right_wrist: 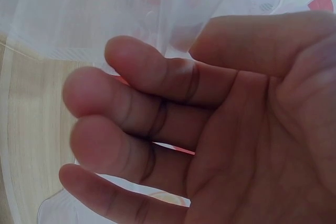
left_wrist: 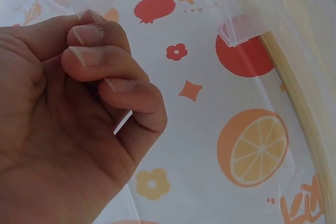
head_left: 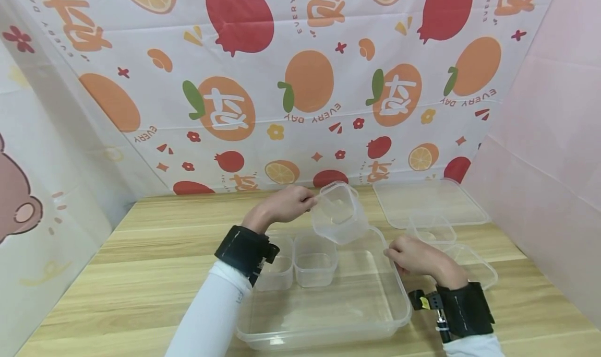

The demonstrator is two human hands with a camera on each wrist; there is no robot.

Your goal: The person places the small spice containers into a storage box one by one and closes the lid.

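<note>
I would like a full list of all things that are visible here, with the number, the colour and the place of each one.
large tray: 1, clear plastic, on the table in front of the person
small containers in the tray: 2, clear, side by side at the tray's far left
held container: 1, clear, tilted above the tray's far edge
flat lid: 1, clear, far right of the table
other containers: 2, clear, on the table right of the tray
table: 1, light wood
backdrop: 1, white with orange and red fruit print
left hand: pinches the held container's rim
right hand: rests at the tray's right rim
</note>
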